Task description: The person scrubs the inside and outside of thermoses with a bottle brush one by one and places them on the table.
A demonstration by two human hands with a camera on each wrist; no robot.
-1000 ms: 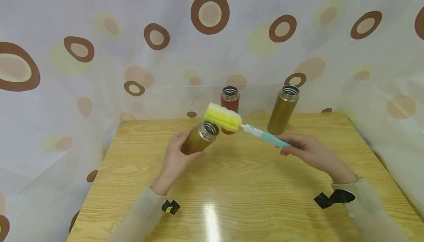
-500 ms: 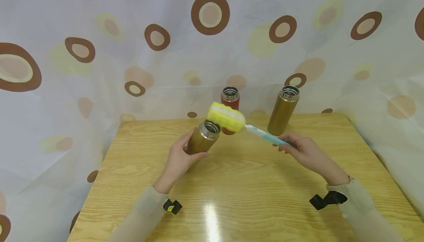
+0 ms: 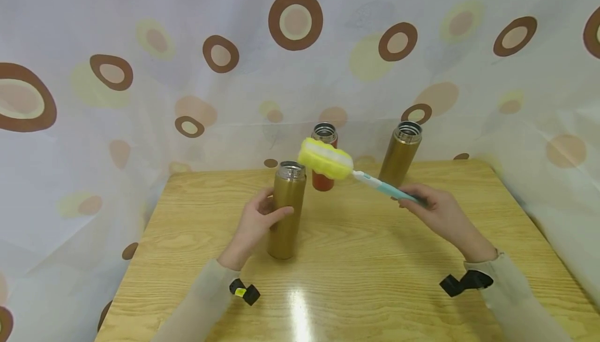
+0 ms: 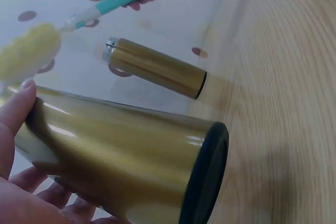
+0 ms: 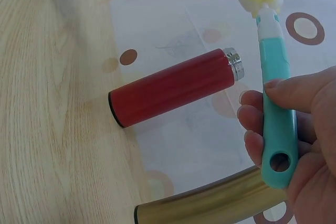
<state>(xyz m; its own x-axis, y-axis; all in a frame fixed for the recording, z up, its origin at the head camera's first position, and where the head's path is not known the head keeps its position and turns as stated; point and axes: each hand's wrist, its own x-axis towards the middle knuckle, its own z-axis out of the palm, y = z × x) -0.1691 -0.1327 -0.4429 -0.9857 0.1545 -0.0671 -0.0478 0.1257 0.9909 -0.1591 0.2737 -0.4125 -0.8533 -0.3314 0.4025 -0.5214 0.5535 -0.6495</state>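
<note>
My left hand (image 3: 255, 225) grips a gold thermos flask (image 3: 287, 212) round its middle, thumb in front. The flask stands nearly upright with its lidless steel mouth up; its dark base (image 4: 207, 177) shows in the left wrist view. In my right hand (image 3: 436, 214) is a bottle brush with a turquoise and white handle (image 5: 275, 72), pinched between thumb and fingers. Its yellow and white sponge head (image 3: 326, 159) points left, beside the flask's mouth and outside it. Behind the sponge stands a red thermos flask (image 5: 173, 87), partly covered by it in the head view.
A second gold thermos flask (image 3: 398, 157), lidless, stands at the back right of the wooden table (image 3: 356, 274), behind my right hand. A white curtain with brown rings (image 3: 281, 81) hangs along the back and both sides. Each wrist carries a small black camera strap (image 3: 475, 279).
The gold flask in my left hand has gone from tilted, mouth toward me, to nearly upright. The brush has shifted slightly right and up, its sponge moving away from the flask's mouth.
</note>
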